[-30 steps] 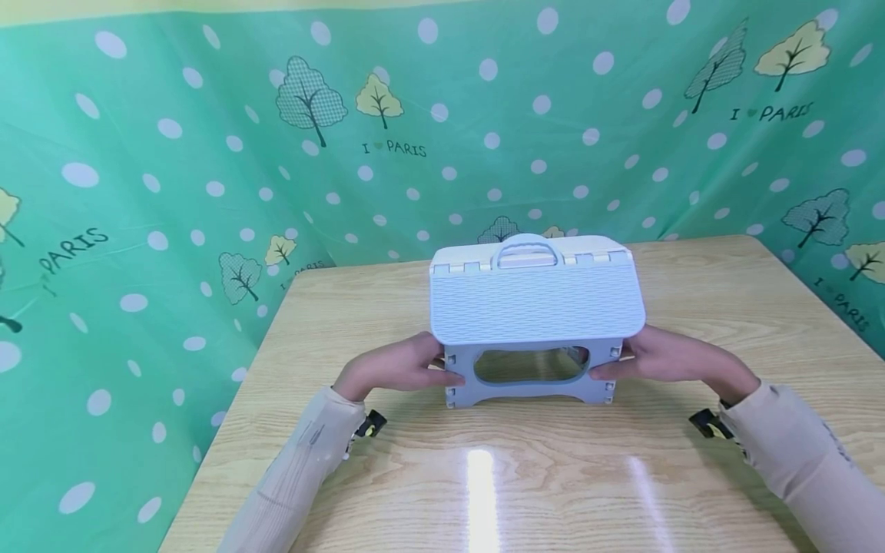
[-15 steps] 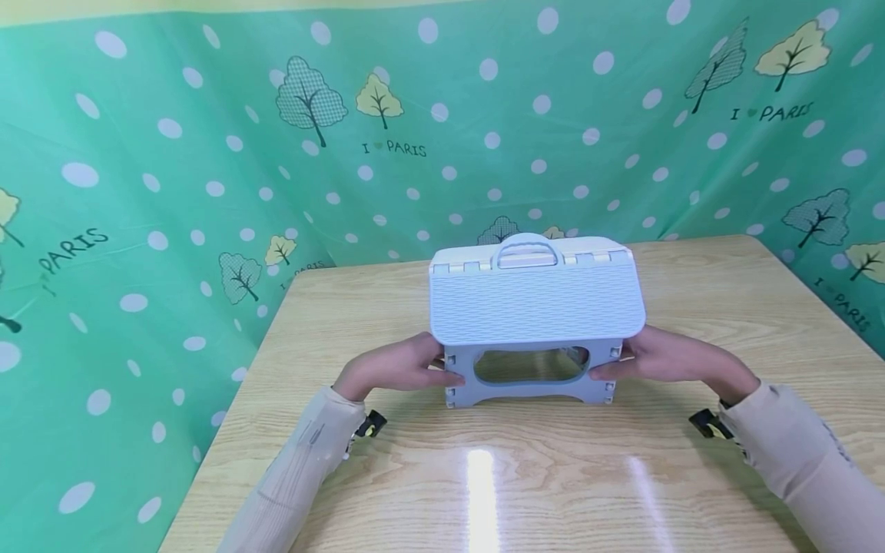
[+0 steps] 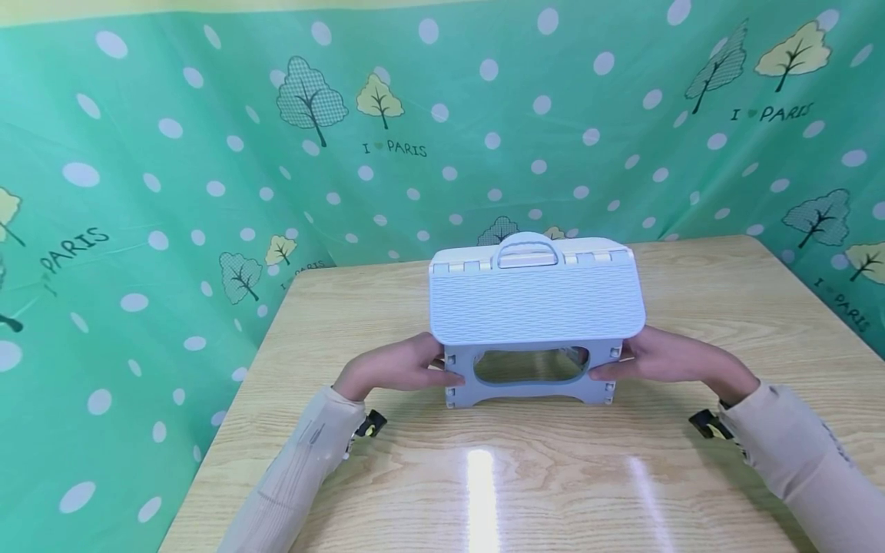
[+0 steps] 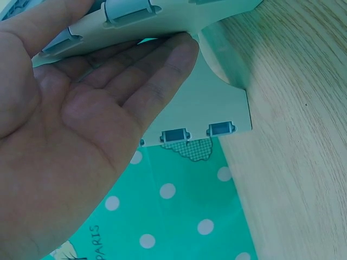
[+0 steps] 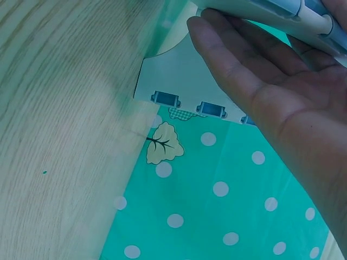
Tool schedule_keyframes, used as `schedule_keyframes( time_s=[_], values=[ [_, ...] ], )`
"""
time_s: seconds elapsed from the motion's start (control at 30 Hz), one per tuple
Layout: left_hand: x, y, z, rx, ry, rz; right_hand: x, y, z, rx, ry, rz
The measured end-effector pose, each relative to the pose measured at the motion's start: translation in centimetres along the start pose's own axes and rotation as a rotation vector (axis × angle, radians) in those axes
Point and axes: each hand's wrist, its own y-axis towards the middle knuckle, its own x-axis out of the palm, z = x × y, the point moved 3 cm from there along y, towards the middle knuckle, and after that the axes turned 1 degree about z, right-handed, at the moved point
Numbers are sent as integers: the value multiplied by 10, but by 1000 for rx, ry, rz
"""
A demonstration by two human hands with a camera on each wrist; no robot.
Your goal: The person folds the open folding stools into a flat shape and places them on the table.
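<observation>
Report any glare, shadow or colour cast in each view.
Head view: one bright and one fainter white glare streak on the pale wood-grain tabletop, light-blue plastic folding stool clearly lit, soft shadow beside the right beige fabric sleeve; left wrist view: dim greenish cast, left hand partly shaded; right wrist view: similar cast, right hand dim.
</observation>
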Motion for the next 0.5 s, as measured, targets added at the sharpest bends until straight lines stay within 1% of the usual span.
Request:
schedule_keyframes(
  time_s=[0.5],
  values=[
    [0, -1, -3, 1, 5, -7, 1, 0, 0, 10, 5, 1]
  ],
)
